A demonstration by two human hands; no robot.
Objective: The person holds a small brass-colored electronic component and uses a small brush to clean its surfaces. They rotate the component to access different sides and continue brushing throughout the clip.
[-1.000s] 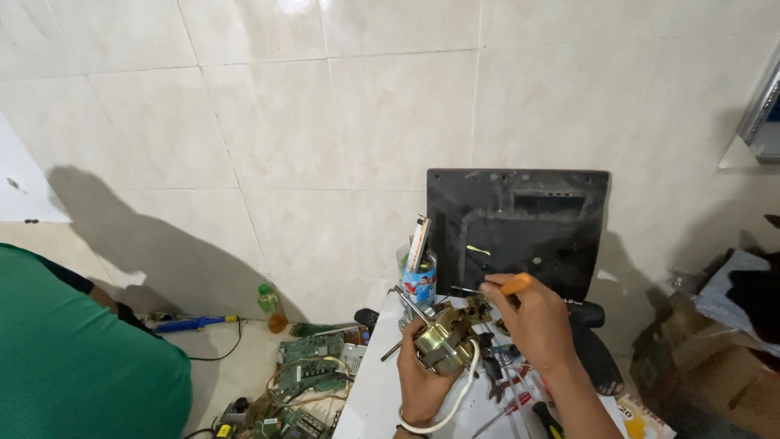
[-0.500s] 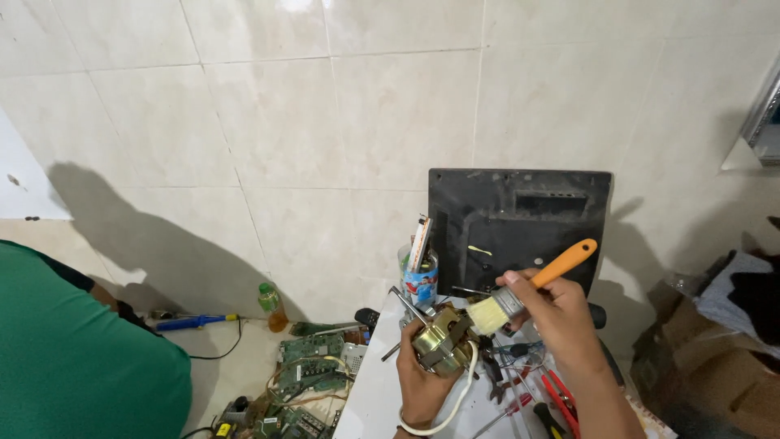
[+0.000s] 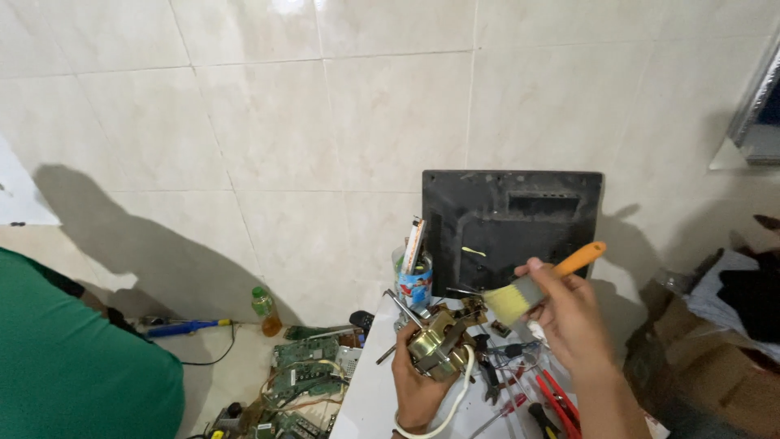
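Against the cream, faintly marbled wall tiles [image 3: 325, 122]: black panel [image 3: 512, 223]; brush [image 3: 540, 280] below it — orange handle, grey ferrule, pale yellow bristles. Left of the panel: brass-coloured motor [image 3: 439, 345], white cable [image 3: 455, 398], green circuit boards [image 3: 305, 366] — green shirt [image 3: 73, 358] farthest left.

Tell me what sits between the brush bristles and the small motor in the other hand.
Nothing sits there in the head view: the paintbrush in the right hand hangs just above and right of the motor held by the left hand.

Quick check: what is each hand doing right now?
Left hand: closed around a small brass-coloured motor.
Right hand: closed on an orange-handled paintbrush.
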